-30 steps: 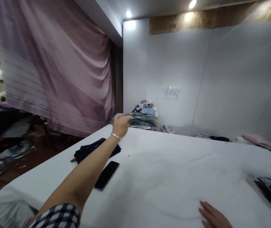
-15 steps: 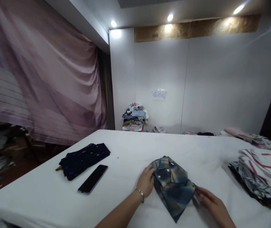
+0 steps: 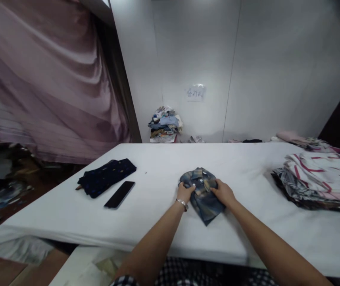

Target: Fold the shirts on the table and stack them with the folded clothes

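A folded plaid shirt [image 3: 207,202] in blue, grey and tan lies on the white table, its collar at the far end and pale buttons facing up. My left hand [image 3: 185,192], with a silver bracelet at the wrist, grips the shirt's left edge, thumb on top and fingers tucked beneath. On the opposite edge, my right hand [image 3: 223,193] pinches the cloth the same way, near the collar. The fabric under both hands' fingers is hidden.
To the left lie a dark navy patterned garment [image 3: 107,176] and a black phone [image 3: 120,194]. A stack of folded clothes [image 3: 321,178] stands at the right. Behind the white table [image 3: 164,159], more clothes [image 3: 165,125] are piled against the wall.
My right hand has moved from the shirt's lower right corner up to its right edge, and that corner is now tucked in. The head view has tilted down.
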A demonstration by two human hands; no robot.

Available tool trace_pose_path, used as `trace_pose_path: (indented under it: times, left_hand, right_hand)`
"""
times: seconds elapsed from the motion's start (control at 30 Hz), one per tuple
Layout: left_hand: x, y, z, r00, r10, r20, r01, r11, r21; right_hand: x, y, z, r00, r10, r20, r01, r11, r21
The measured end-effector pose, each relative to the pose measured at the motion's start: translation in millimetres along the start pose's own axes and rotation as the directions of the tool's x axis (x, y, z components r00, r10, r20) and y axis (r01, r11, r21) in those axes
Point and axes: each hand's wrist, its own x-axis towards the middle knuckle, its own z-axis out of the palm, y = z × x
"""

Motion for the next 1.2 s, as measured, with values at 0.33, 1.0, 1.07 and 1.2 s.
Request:
trace_pose_path:
  times: [0.33,1.0,1.07,1.2]
  left_hand:
    - [4.8,66.3,-52.1,0.98,0.104,-0.171,-0.132,0.978,-0.162]
    - [-43.5,38.1,-71.9,0.971,0.144,0.189,-0.221,0.256,0.941]
    - [-32.0,42.7,-90.9,0.983,0.121,0.138,-0.165,0.252,0.953]
    - [-9.8,61.0,-157.3,0.97,0.15,-0.192,0.131,0.34,0.931]
  right_hand:
    - [18.5,24.0,-91.2,0.856,0.286,-0.43,0.083,0.746,0.661]
    - [-0.6,118.9,-89.4,0.872,0.461,-0.163,-0.285,0.751,0.595]
    - [4.2,117.4,-102.4,0.876,0.44,-0.196,-0.219,0.727,0.651]
    - [4.2,127.1,-120.6,0.849,0.485,-0.209,-0.193,0.654,0.732]
